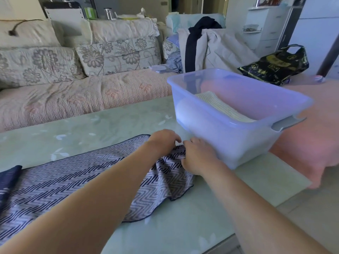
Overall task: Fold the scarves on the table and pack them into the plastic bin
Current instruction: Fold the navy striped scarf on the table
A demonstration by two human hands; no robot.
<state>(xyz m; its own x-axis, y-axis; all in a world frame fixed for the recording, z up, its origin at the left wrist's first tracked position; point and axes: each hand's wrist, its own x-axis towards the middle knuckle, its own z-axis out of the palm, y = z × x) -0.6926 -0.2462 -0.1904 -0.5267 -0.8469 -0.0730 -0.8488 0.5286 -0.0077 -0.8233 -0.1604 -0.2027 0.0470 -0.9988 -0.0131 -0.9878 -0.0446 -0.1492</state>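
1. Two hands meet at the right end of the chevron scarf (82,180), just beside the near wall of the plastic bin (229,140).
2. We see the left hand (164,142) with its grip curled down on the scarf's far edge, and the right hand (199,156) with a narrow grip pinching bunched fabric.
3. The scarf lies spread along the tabletop (128,118), running left under both forearms, and its right end is rumpled.
4. The bin stands on the tabletop's right part, with a folded cream scarf (220,107) lying inside.
5. We note a dark navy cloth (9,176) at the left edge, against the chevron scarf, and a sofa (73,99) behind the tabletop.
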